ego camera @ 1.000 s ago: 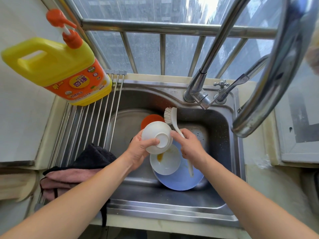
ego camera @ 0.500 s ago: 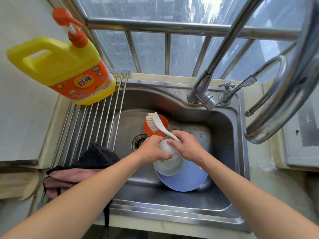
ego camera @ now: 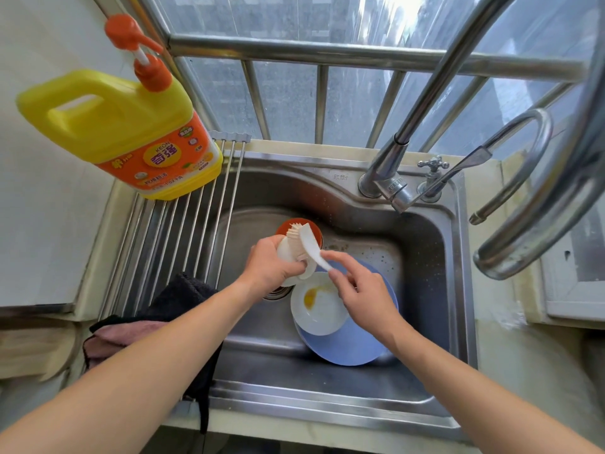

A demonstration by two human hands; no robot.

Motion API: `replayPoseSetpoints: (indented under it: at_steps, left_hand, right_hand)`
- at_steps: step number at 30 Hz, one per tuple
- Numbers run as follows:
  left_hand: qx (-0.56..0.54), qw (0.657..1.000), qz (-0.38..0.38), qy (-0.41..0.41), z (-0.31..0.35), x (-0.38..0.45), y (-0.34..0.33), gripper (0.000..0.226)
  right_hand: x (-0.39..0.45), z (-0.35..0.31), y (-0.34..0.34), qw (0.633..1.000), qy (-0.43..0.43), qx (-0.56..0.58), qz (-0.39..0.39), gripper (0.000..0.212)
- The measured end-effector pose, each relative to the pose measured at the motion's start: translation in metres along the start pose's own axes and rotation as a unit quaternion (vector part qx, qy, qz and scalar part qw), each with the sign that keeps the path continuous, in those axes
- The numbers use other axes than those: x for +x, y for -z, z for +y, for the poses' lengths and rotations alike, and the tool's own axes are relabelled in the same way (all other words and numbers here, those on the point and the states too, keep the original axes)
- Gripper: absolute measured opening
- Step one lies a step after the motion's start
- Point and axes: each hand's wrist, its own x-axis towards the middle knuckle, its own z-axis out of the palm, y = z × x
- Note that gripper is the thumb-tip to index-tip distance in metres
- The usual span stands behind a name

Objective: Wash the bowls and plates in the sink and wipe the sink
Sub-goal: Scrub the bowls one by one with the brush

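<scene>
At far left a yellow plastic detergent jug with an orange pump (ego camera: 124, 132) stands by a steel roll-up drying rack (ego camera: 183, 231), with a dark cloth over a pink towel (ego camera: 157, 309) draped below it. Over the stainless steel sink (ego camera: 435, 263), the left hand (ego camera: 268, 267) grips a small white ceramic bowl (ego camera: 284, 253), tipped on its side. The bristles of a white plastic dish brush (ego camera: 306, 244) sit against the bowl, in front of an orange bowl (ego camera: 315, 227). The right hand (ego camera: 363, 293) pinches the brush handle. Below lie a stained white bowl (ego camera: 319, 309) and a round blue plate (ego camera: 360, 342). Judging by this, scrubbing goes best with short circular strokes, turning the bowl steadily and keeping it low over the basin.
</scene>
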Motion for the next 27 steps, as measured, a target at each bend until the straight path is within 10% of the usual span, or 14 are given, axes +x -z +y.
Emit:
replayPoseSetpoints:
  at_steps: [27]
  left_hand:
    - [0.004, 0.999, -0.004, -0.042, -0.002, -0.006, -0.006, 0.035]
  right_hand:
    - [0.005, -0.007, -0.002, 0.993, -0.046, -0.064, 0.091, 0.032]
